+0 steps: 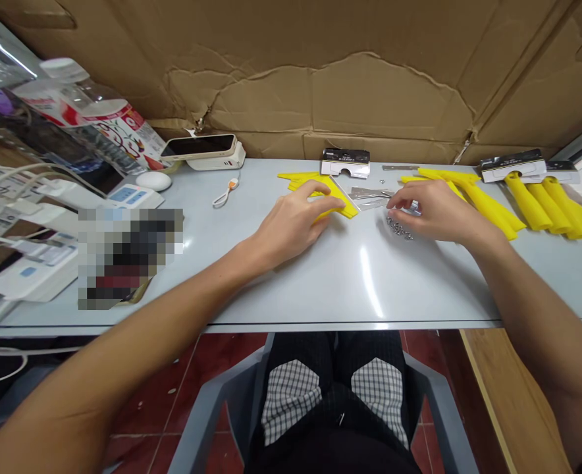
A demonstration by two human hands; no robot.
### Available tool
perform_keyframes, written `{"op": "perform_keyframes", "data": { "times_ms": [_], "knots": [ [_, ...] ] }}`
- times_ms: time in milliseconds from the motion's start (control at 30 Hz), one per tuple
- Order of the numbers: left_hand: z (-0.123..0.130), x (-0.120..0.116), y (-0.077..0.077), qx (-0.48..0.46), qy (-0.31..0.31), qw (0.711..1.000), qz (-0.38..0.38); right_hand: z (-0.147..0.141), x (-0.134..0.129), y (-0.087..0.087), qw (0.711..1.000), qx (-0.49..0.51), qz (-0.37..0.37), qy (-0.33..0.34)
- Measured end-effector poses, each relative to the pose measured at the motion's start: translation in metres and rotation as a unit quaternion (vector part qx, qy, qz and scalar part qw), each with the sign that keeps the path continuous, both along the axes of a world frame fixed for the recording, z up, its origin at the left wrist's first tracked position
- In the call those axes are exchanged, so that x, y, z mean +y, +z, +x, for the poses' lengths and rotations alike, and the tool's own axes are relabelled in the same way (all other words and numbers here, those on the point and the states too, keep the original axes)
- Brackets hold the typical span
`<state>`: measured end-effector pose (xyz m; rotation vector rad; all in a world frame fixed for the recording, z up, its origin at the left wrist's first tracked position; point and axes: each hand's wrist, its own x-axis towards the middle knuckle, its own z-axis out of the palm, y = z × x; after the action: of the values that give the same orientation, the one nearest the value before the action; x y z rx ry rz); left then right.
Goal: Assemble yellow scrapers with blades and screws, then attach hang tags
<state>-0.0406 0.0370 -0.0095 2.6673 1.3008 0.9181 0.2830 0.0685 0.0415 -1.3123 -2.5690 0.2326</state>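
Observation:
My left hand is curled over a flat, wedge-shaped yellow plastic piece, its thumb and fingers bent about the near part. More of the same yellow plastic lies under and behind the fingers. To the right, my right hand has its fingertips drawn together above a small heap of metal screws. What is between those fingertips, if anything, is too small to make out. Thin metal strips in clear plastic lie between the two hands.
Yellow handles lie right, several beside black-and-white packages. Another package stands behind, near a metal strip. Left are a phone on a white block, a cable loop, a mouse, power strips and bottles. Cardboard backs the table.

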Motion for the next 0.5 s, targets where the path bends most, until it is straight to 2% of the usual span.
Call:
{"op": "perform_keyframes", "data": {
  "times_ms": [200,500],
  "knots": [
    [-0.0006,0.0000,-0.0033,-0.004,0.002,1.000,-0.014,-0.0002,-0.0008,0.0004,1.000,-0.011,0.003,-0.004],
    [0.0016,-0.0025,0.0030,0.010,0.007,1.000,-0.014,-0.0005,-0.0013,0.0005,1.000,-0.003,0.004,-0.003]
  ]
}}
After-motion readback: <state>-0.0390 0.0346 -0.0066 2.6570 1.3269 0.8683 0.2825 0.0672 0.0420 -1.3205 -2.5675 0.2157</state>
